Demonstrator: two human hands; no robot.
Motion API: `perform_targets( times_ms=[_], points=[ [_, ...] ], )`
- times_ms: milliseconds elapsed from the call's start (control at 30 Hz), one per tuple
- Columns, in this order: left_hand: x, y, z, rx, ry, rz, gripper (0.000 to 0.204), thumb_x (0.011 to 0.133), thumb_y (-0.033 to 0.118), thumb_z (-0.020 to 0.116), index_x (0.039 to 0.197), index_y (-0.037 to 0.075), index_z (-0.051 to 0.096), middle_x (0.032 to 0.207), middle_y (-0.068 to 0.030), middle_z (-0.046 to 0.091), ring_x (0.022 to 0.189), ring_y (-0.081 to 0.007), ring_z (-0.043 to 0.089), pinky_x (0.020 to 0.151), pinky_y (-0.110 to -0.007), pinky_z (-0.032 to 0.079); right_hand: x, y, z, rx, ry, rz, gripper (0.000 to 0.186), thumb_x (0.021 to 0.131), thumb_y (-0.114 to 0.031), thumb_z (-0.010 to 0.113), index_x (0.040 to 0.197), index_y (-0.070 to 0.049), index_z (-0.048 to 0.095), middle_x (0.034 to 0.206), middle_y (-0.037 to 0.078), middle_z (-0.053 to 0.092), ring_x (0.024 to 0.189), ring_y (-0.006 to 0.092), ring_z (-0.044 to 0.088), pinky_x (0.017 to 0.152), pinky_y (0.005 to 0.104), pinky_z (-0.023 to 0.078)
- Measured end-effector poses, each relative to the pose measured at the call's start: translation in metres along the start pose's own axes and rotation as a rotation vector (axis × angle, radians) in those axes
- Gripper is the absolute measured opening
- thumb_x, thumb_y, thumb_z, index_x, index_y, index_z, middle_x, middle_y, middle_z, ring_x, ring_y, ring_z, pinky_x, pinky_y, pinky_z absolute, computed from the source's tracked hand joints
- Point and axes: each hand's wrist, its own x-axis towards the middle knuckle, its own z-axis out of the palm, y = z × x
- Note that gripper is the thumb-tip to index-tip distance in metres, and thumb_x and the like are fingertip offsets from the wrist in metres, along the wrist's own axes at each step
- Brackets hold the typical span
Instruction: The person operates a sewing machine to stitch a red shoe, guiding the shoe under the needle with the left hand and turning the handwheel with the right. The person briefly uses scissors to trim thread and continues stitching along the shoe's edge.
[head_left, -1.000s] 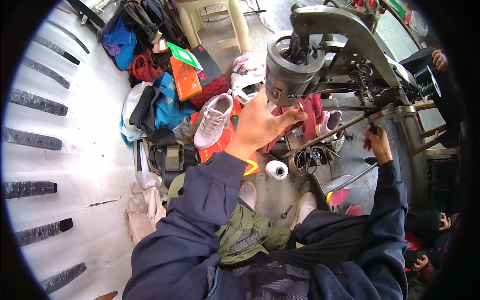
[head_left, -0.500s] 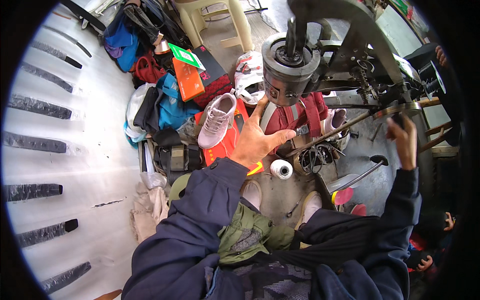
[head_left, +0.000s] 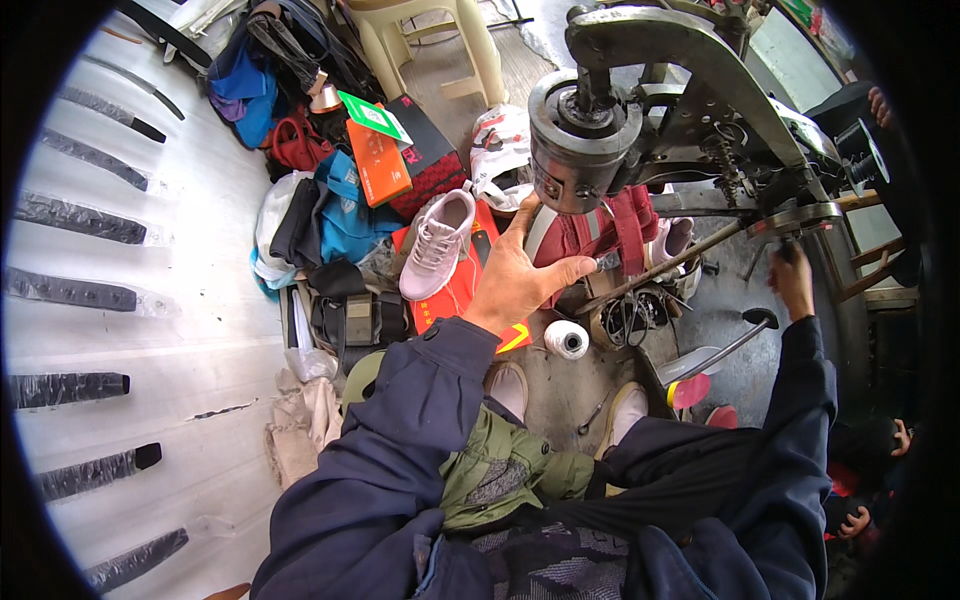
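Note:
A dark metal sewing machine with a cylindrical head (head_left: pixel 583 145) stands in front of me. Below that head is a red fabric bag (head_left: pixel 628 225) with straps and a pale edge. My left hand (head_left: pixel 517 278) lies against the bag's near left side, index finger stretched up toward the head and thumb spread to the right. Its other fingers are hidden. At the right, my right hand (head_left: pixel 793 281) is closed around the small dark handle (head_left: pixel 788 247) under the machine's handwheel (head_left: pixel 795 218); the fingers are partly out of sight.
A pink sneaker (head_left: pixel 438 243) rests on a red box beside my left hand. A white thread spool (head_left: pixel 566 340) stands on the floor near my shoes. Orange and dark boxes (head_left: pixel 378 165) and a cream stool (head_left: pixel 430 45) are farther off. Another person's hand (head_left: pixel 880 108) shows at far right.
My right hand has swung down and slightly left along with the handle under the handwheel. The arm above the cylindrical head has shifted. My left hand stays nearly in place.

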Motion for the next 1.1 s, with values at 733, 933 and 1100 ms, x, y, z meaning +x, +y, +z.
perform_targets(
  times_ms=[733, 933, 1100],
  points=[
    [0.003, -0.001, -0.002, -0.167, -0.029, 0.006, 0.055, 0.096, 0.029, 0.065, 0.142, 0.004, 0.048, 0.126, -0.0041, 0.06, 0.111, -0.0125, 0.052, 0.101, -0.028, 0.04, 0.01, 0.009, -0.008, -0.08, 0.09, 0.041, 0.017, 0.098, -0.009, 0.055, 0.113, -0.002, 0.06, 0.07, 0.004, 0.057, 0.053, 0.0139, 0.055, 0.048, 0.029, 0.044],
    [0.004, -0.001, 0.002, -0.178, 0.017, -0.06, 0.045, 0.094, 0.019, 0.061, 0.135, 0.002, 0.053, 0.104, 0.0018, 0.061, 0.089, -0.0055, 0.05, 0.083, -0.024, 0.045, -0.052, -0.078, 0.04, 0.088, -0.284, 0.01, 0.018, 0.094, -0.015, 0.063, 0.101, 0.001, 0.058, 0.067, 0.004, 0.057, 0.051, 0.0136, 0.056, 0.048, 0.0274, 0.043],
    [0.002, 0.003, 0.006, -0.122, 0.069, -0.123, 0.044, 0.092, 0.019, 0.063, 0.131, 0.002, 0.055, 0.098, 0.0023, 0.062, 0.083, -0.005, 0.05, 0.078, -0.024, 0.046, -0.057, -0.123, -0.017, 0.019, -0.017, -0.282, 0.015, 0.094, -0.018, 0.059, 0.095, -0.003, 0.061, 0.071, 0.001, 0.057, 0.06, 0.0097, 0.054, 0.056, 0.0259, 0.043]
  ],
)
